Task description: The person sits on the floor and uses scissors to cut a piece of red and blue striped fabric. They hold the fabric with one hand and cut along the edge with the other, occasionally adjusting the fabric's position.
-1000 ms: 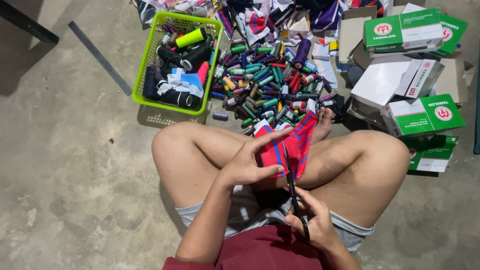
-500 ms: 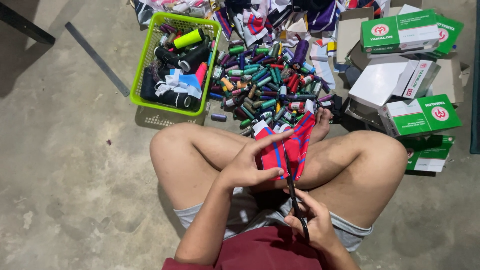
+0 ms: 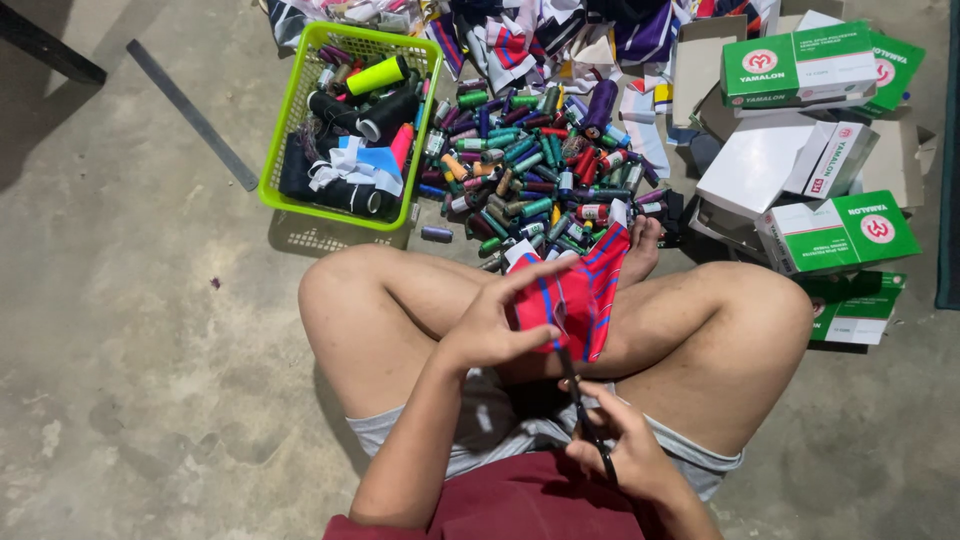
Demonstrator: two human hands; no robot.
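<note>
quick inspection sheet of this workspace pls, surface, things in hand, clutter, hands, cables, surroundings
surface: bare concrete floor, stained; the person sits cross-legged on it.
job's things: red cloth with blue stripes; dark scissors with blades at its lower edge.
clutter: heap of thread spools; green basket of larger cones and scraps; fabric offcuts; green and white boxes.
hands: left hand grips the cloth; right hand holds the scissors.
cables: nothing seen.
surroundings: flat grey strip on the floor; dark bar at upper left.
</note>
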